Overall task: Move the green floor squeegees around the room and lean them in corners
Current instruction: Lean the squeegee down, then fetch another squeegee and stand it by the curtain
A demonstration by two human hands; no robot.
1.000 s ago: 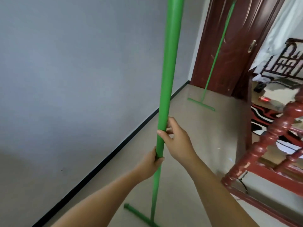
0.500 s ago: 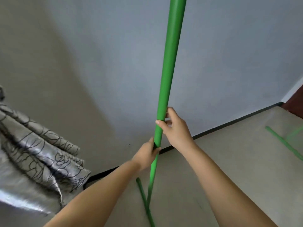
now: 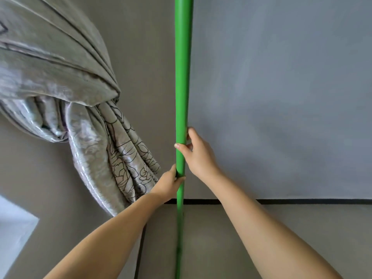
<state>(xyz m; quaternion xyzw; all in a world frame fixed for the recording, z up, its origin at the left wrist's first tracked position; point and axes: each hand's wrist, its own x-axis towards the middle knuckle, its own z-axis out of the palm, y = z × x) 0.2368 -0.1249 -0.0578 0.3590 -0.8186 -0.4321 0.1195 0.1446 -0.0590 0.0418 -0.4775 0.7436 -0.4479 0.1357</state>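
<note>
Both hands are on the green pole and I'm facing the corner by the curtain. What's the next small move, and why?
Probably tip the top of the green pole forward into the corner. It stands nearly upright, gripped by the left hand below and the right hand above, and the two baseboards meet just behind it. The curtain hangs close on the left, so keep the pole clear of it.

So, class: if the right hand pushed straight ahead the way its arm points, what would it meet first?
The right hand is already wrapped on the green pole. Beyond that, the grey wall above the black skirting looks to come first; how far off is unclear.
</note>
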